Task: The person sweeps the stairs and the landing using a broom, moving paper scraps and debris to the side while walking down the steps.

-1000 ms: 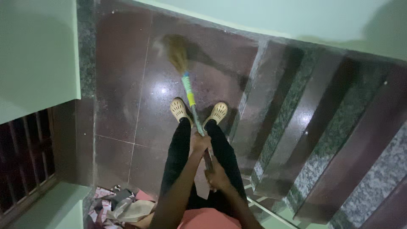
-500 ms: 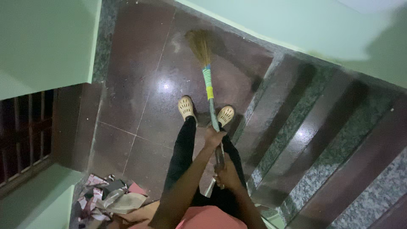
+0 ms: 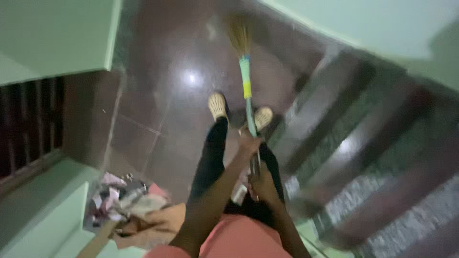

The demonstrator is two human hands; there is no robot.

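So the broom [image 3: 245, 71] is the main thing here: a grass broom with a straw-coloured brush head and a handle wrapped in green, with a blue band near the bristles and a yellow one a bit further down. It runs from your hands up toward 12 o'clock, leaning just a touch to 11, and the bristle end sits at the far side of the landing floor [image 3: 181, 110], close to the pale green wall [image 3: 373, 24]. Whether the bristles actually touch the floor I can't tell, since the whole shot is pretty blurry.

Your left hand [image 3: 249, 143] is wrapped tight around the handle at the higher spot, fingers closed on it. Your right hand [image 3: 262, 184] is clamped on the butt end of the same handle, just below the left one at about 6 o'clock from it, also fully closed.

Your feet are in light tan perforated clogs [image 3: 217, 105], one on each side of the handle, with black trousers above them and a coral-coloured top at the bottom edge of the view.

The floor is dark reddish polished stone with a bright glare spot at around 10 o'clock from your left hand. Out at 3 to 4 o'clock you've got stairs [image 3: 363, 157] with speckled grey granite edges and dark treads. Down at 8 o'clock there's a heap of crumpled paper and cardboard scraps [image 3: 126, 205] against a pale green ledge. At 9 o'clock there's a dark barred grille [image 3: 28, 124].
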